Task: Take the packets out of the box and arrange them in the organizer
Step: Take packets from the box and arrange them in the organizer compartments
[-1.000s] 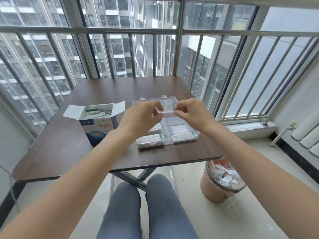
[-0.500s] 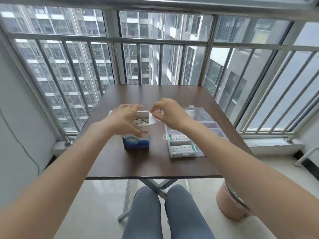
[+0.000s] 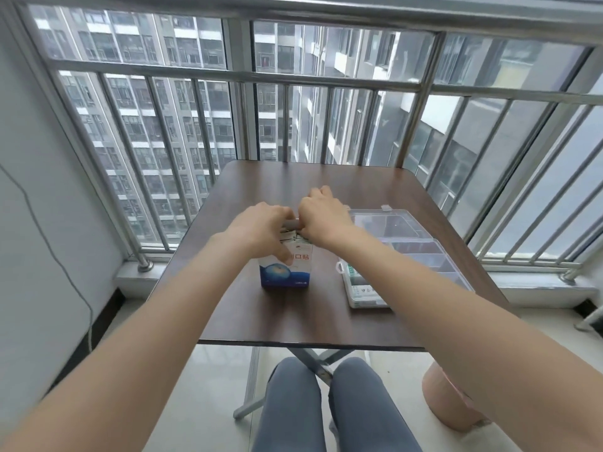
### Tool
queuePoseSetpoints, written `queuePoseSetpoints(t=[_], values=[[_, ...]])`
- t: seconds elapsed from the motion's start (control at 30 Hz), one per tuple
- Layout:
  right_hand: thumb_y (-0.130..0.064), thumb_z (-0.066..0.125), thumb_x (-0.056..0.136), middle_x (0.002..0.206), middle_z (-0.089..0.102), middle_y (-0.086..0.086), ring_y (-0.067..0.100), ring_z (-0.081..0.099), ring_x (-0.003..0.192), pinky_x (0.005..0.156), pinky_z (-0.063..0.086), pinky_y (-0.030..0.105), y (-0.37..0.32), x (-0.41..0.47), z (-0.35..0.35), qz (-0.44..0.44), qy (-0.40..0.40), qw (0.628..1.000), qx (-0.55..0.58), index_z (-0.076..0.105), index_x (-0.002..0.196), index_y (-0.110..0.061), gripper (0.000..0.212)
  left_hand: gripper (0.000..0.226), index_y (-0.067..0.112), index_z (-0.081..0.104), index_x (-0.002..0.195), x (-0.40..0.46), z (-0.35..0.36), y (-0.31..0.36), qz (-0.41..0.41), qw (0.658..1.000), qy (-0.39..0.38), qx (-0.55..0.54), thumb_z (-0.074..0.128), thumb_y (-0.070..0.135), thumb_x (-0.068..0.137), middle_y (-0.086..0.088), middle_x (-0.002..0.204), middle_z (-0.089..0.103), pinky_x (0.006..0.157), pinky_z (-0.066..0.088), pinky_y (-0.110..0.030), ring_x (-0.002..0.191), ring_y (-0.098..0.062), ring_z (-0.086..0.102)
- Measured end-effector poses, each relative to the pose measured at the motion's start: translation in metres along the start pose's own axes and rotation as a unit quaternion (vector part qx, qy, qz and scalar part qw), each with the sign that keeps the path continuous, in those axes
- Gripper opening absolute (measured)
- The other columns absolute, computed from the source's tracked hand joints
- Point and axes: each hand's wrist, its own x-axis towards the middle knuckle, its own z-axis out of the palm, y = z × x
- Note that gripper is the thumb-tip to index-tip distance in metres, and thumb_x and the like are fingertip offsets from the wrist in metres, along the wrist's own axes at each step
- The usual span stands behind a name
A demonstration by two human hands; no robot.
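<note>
A small blue and white box (image 3: 287, 269) stands upright in the middle of the dark wooden table (image 3: 293, 314). My left hand (image 3: 261, 230) grips its top left side, thumb down the front. My right hand (image 3: 321, 216) reaches into the open top with curled fingers; whatever it holds is hidden. A clear plastic organizer (image 3: 401, 256) lies open to the right of the box, with white and green packets (image 3: 359, 285) in its near compartments, partly hidden by my right forearm.
A metal railing (image 3: 326, 79) with vertical bars runs close behind and to the right of the table. A pink waste bin (image 3: 447, 406) stands on the floor at the lower right. My knees (image 3: 326, 402) are under the table's near edge.
Both hands left the organizer and moved left to the box. The left hand now grips the box and the right hand has gone deeper into its top. The view swung left.
</note>
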Motion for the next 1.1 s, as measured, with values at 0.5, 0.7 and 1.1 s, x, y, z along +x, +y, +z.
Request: queuePoseSetpoints(t=[0.5,0.7,1.1], values=[[-0.01,0.055,0.093,0.085,0.068,0.01,0.014,0.066,0.062,0.052,0.051,0.014,0.049,-0.032,-0.032,0.052,0.132,0.93,0.339,0.059,0.085,-0.005,0.01,0.097,0.017,0.026,0.148,-0.01,-0.015,0.018,0.02,0.99,-0.014,-0.14,0.074,0.051,0.071,0.001,0.149,0.037,0.107,0.029,-0.028,0.135,-0.016,0.033],[-0.007,0.061,0.089,0.08,0.07,0.01,0.015,0.07,0.065,0.068,0.054,0.027,0.088,-0.066,-0.038,0.089,0.119,0.829,0.54,0.063,0.09,-0.001,0.006,0.035,0.012,0.054,0.125,-0.007,-0.024,0.074,0.046,0.942,0.073,-0.323,0.04,0.032,0.1,-0.003,0.111,0.063,0.073,0.043,-0.022,0.09,-0.011,0.057],[0.002,0.073,0.074,0.078,0.069,0.008,0.009,0.066,0.065,0.064,0.055,0.019,0.161,-0.123,-0.02,0.156,0.077,0.757,0.63,0.066,0.09,-0.006,0.019,0.023,-0.011,0.059,0.109,0.011,0.024,0.156,0.026,0.803,-0.059,-0.592,0.053,0.006,0.094,-0.015,0.086,0.067,0.064,0.059,-0.024,0.062,-0.016,0.07]])
